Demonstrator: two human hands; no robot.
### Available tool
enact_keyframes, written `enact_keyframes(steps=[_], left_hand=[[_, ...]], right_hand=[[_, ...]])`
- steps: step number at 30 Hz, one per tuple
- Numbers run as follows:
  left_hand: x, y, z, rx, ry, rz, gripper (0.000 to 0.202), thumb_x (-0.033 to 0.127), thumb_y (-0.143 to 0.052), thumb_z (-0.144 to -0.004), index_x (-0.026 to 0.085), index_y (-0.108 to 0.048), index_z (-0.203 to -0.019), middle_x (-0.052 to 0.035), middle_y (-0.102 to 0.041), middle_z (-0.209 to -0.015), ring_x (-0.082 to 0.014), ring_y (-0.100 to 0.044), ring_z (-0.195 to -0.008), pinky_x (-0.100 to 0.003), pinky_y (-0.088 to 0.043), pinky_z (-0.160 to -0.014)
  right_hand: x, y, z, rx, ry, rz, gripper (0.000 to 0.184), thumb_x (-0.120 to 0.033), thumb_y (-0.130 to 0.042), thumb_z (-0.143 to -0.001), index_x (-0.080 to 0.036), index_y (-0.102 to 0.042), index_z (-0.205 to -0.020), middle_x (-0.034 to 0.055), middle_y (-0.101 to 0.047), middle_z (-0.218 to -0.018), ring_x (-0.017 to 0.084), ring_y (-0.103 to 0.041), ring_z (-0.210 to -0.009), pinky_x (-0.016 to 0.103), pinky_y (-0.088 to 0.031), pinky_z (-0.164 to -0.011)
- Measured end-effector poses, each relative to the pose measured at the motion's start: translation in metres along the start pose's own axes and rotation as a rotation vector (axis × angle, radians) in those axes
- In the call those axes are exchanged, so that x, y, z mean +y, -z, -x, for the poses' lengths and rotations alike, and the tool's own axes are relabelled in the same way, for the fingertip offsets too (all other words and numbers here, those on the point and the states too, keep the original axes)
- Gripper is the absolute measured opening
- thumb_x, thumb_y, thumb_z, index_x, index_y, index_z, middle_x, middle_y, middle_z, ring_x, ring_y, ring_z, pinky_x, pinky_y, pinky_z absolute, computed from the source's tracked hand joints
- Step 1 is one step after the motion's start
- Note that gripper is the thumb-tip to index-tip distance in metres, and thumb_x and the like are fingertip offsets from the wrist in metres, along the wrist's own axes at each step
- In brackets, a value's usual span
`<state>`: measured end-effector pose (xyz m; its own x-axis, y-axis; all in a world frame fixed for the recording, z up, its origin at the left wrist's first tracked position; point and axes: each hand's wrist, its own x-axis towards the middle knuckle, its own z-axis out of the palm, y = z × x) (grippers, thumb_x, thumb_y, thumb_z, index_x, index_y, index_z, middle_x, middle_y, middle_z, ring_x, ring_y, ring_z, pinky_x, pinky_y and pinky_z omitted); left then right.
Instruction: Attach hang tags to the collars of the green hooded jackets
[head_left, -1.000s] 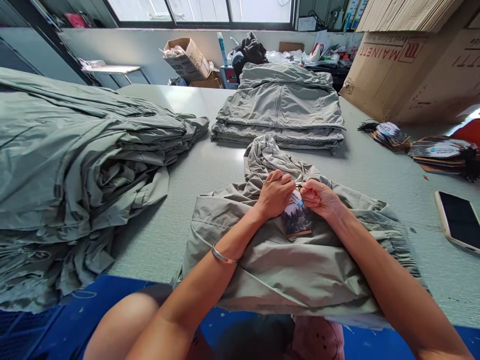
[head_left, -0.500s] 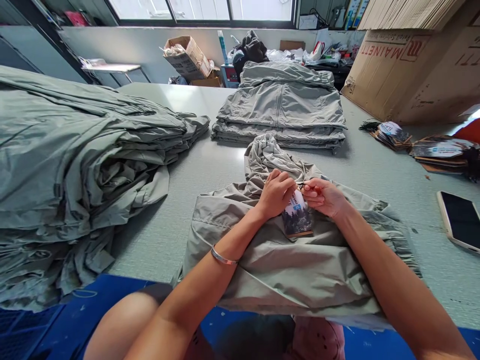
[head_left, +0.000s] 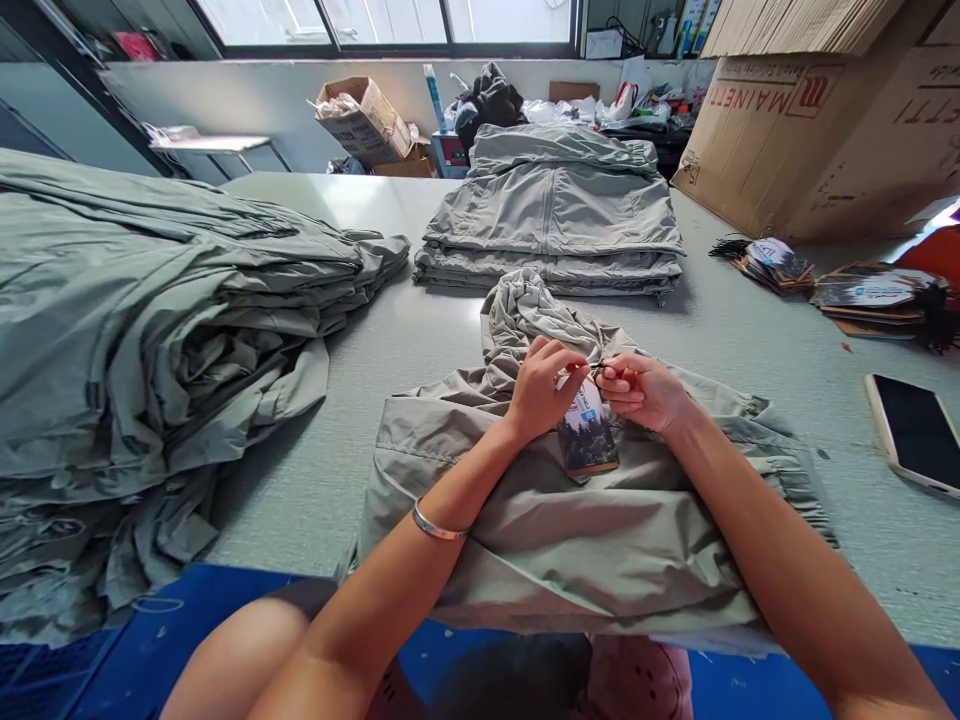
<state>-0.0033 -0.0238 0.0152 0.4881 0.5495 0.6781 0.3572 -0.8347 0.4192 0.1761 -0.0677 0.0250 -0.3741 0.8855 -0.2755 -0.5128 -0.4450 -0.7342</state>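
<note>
We face grey-green work table [head_left: 360,510]: folded jacket stack [head_left: 150,330] left, second stack [head_left: 551,215] ahead, carton [head_left: 757,150] printed MAINETTI far right. Loose jacket [head_left: 592,540] lies flat before us, giving firm base, hood [head_left: 525,315] bunched up. Left hand [head_left: 538,390] and right hand [head_left: 641,392] together, fingertips pinching black cord [head_left: 598,368] to steady it. Cord's hang tag [head_left: 587,435] rests on jacket; small print unreadable.

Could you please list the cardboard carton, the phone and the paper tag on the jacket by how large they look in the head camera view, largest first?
1. Cardboard carton
2. Phone and paper tag: these look alike in size, and the tag is nearer the camera, so I won't rank them.
</note>
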Motion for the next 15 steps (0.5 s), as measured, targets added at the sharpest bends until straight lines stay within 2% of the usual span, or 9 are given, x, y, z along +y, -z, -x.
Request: enact_keyframes(steps=[8, 15], left_hand=[[0.0023, 0.0021, 0.0000, -0.003, -0.051, -0.053, 0.018, 0.025, -0.051, -0.094, 0.018, -0.063, -0.082, -0.0039, -0.062, -0.079, -0.0188, -0.050, -0.083, -0.034, -0.044, -0.081], [0.0052, 0.0028, -0.0001, -0.051, -0.060, 0.016, 0.016, 0.031, -0.053, -0.094, 0.018, -0.063, -0.094, -0.0062, -0.066, -0.092, -0.0198, -0.054, -0.091, -0.036, -0.045, -0.086]], right_hand=[[0.0001, -0.0038, 0.0017, 0.011, 0.017, 0.063, 0.013, -0.023, -0.057, -0.074, -0.015, -0.056, -0.063, -0.0057, -0.040, -0.046, 0.003, -0.022, -0.034, 0.016, -0.022, -0.032], [0.0039, -0.0099, 0.0022, 0.039, 0.093, 0.213, 0.017, -0.026, -0.063, -0.072, -0.015, -0.056, -0.061, -0.0057, -0.039, -0.043, 0.003, -0.024, -0.035, 0.018, -0.020, -0.035]])
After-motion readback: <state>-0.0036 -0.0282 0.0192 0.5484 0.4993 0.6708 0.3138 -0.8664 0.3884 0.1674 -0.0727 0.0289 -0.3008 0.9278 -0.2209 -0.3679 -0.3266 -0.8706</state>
